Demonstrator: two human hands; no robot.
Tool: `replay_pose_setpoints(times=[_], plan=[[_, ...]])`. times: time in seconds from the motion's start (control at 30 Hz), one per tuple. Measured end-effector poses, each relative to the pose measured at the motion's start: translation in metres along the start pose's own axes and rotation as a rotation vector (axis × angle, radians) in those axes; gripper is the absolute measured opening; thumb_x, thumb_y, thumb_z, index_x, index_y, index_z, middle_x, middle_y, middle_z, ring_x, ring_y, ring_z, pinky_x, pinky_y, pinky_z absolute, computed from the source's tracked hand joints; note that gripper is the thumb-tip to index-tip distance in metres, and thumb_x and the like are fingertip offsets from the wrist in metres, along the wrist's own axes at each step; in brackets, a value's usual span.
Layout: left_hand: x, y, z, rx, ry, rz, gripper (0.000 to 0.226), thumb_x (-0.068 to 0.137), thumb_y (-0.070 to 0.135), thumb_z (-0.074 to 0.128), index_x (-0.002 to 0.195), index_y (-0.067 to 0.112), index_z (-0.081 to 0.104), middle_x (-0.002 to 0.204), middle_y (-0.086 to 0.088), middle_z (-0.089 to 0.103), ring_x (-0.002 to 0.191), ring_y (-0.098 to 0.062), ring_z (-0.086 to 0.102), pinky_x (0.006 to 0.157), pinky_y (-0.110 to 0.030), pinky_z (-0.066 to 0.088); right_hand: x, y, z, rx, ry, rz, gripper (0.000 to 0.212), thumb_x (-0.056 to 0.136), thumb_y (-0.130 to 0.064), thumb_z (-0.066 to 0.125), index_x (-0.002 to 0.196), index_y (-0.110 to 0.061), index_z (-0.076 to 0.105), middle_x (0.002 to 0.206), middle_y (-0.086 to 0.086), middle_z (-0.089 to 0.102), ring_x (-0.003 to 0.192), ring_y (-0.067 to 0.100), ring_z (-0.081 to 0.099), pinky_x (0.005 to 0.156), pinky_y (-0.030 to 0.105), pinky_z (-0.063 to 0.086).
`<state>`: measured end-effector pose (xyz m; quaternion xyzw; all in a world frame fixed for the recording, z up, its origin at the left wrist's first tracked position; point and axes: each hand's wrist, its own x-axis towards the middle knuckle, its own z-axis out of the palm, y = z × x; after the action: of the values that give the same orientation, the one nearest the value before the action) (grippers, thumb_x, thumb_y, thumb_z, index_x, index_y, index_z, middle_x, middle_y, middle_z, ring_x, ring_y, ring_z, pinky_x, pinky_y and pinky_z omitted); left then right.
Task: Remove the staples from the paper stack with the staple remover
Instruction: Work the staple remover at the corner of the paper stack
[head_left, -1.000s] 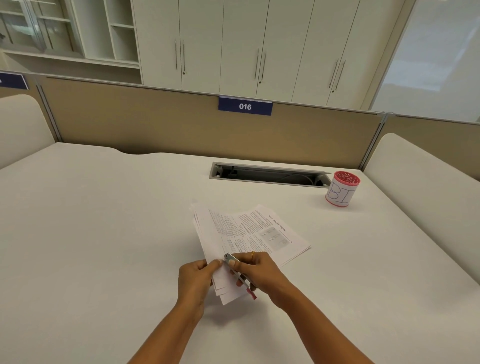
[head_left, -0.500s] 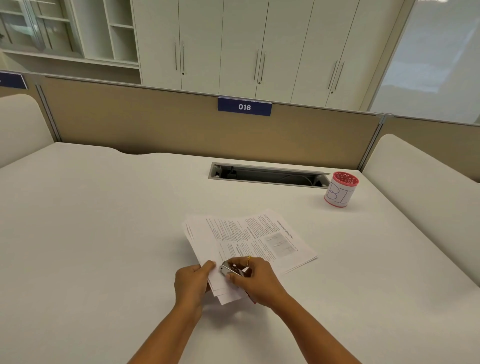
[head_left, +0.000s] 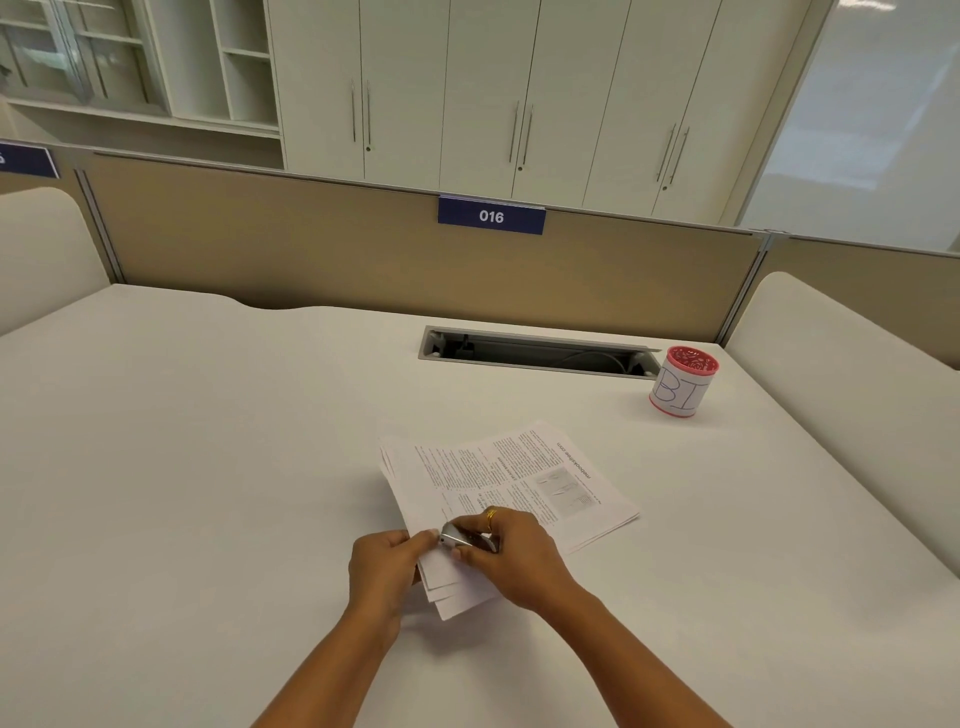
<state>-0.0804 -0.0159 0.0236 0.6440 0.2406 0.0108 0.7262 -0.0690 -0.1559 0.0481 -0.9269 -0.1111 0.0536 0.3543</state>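
A stack of printed white pages (head_left: 511, 483) lies on the white desk (head_left: 208, 467), its near corner fanned out towards me. My left hand (head_left: 384, 569) pinches the near left edge of the stack between thumb and fingers. My right hand (head_left: 511, 556) grips a silver staple remover (head_left: 465, 540) and holds its tip against the paper edge, right beside my left thumb. The staple itself is too small to make out. The remover's rear end is hidden under my right fingers.
A red mesh cup (head_left: 683, 382) wrapped in a white label stands at the back right, next to an open cable slot (head_left: 535, 353) in the desk. A tan partition (head_left: 363, 249) closes the far edge, with padded seats at both sides.
The paper stack has turned slightly and settled flatter on the desk. My right hand has rolled over, bringing the staple remover from lying lengthwise to tip-first at the paper's near left edge.
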Motion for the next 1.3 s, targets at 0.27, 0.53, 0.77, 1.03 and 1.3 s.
replay_pose_setpoints(times=[0.27, 0.53, 0.77, 1.03, 1.3], plan=[[-0.0002, 0.0, -0.0012, 0.011, -0.004, -0.001, 0.015, 0.079, 0.009, 0.07, 0.065, 0.01, 0.067, 0.077, -0.01, 0.07, 0.075, -0.028, 0.067, 0.066, -0.031, 0.055, 0.001, -0.0058, -0.0049, -0.181, 0.014, -0.109, 0.029, 0.088, -0.04, 0.056, 0.116, -0.035, 0.062, 0.104, -0.005, 0.064, 0.086, 0.006, 0.051, 0.06, 0.012, 0.03], [0.0035, 0.0025, -0.0035, -0.028, -0.051, -0.084, 0.013, 0.075, 0.006, 0.073, 0.063, 0.005, 0.067, 0.061, -0.004, 0.069, 0.058, -0.018, 0.066, 0.048, -0.021, 0.049, 0.0043, -0.0046, -0.0015, -0.264, 0.006, -0.162, 0.03, 0.089, -0.039, 0.054, 0.118, -0.035, 0.06, 0.106, -0.004, 0.062, 0.098, 0.015, 0.057, 0.077, 0.025, 0.043], [0.0061, 0.0033, -0.004, -0.02, -0.056, -0.111, 0.014, 0.076, 0.006, 0.073, 0.064, 0.003, 0.065, 0.067, -0.009, 0.068, 0.064, -0.025, 0.063, 0.059, -0.029, 0.051, 0.0042, -0.0024, 0.0005, -0.231, 0.018, -0.166, 0.03, 0.088, -0.038, 0.057, 0.117, -0.032, 0.061, 0.107, -0.005, 0.063, 0.099, 0.016, 0.058, 0.081, 0.027, 0.045], [0.0074, 0.0074, -0.0025, -0.05, -0.049, -0.139, 0.015, 0.076, 0.003, 0.072, 0.063, 0.002, 0.064, 0.058, -0.007, 0.068, 0.062, -0.025, 0.062, 0.056, -0.029, 0.05, 0.0016, 0.0, -0.0003, -0.206, 0.04, -0.212, 0.03, 0.087, -0.039, 0.058, 0.116, -0.03, 0.063, 0.107, -0.007, 0.063, 0.099, 0.014, 0.058, 0.079, 0.025, 0.044], [0.0092, 0.0076, -0.0036, -0.072, -0.031, -0.187, 0.013, 0.075, 0.001, 0.071, 0.065, -0.001, 0.063, 0.07, -0.014, 0.066, 0.064, -0.027, 0.062, 0.062, -0.032, 0.05, 0.0011, 0.0021, 0.0044, -0.262, 0.069, -0.289, 0.032, 0.088, -0.04, 0.055, 0.119, -0.031, 0.061, 0.108, -0.005, 0.062, 0.099, 0.014, 0.056, 0.08, 0.028, 0.046]])
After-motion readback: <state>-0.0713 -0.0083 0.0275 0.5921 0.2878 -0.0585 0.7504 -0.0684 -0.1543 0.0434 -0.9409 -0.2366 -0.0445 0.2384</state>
